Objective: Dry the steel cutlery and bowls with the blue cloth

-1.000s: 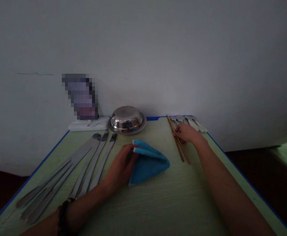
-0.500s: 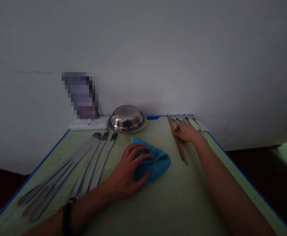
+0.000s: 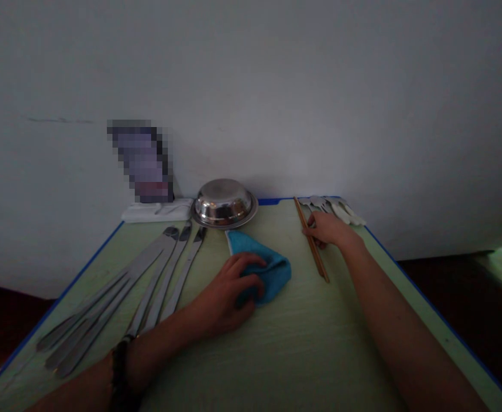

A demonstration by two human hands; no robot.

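A folded blue cloth lies on the pale green table, and my left hand has its fingers curled into it, closed on its left side. A pair of brown wooden chopsticks lies lengthwise on the right part of the table. My right hand pinches them near their upper half, thumb and fingers closed. Just beyond and beside that hand are several metal spoons and forks, partly hidden by it, with white spoons to their right.
An upturned metal bowl stands at the back. Several long metal knives spread along the left side, some partly behind my left forearm. A blurred-out upright device stands behind a white object. A wall backs the blue-edged table.
My left hand has drawn its fingers in around the cloth, and the cloth has shifted slightly left and away from me. My right hand keeps its hold on the chopsticks.
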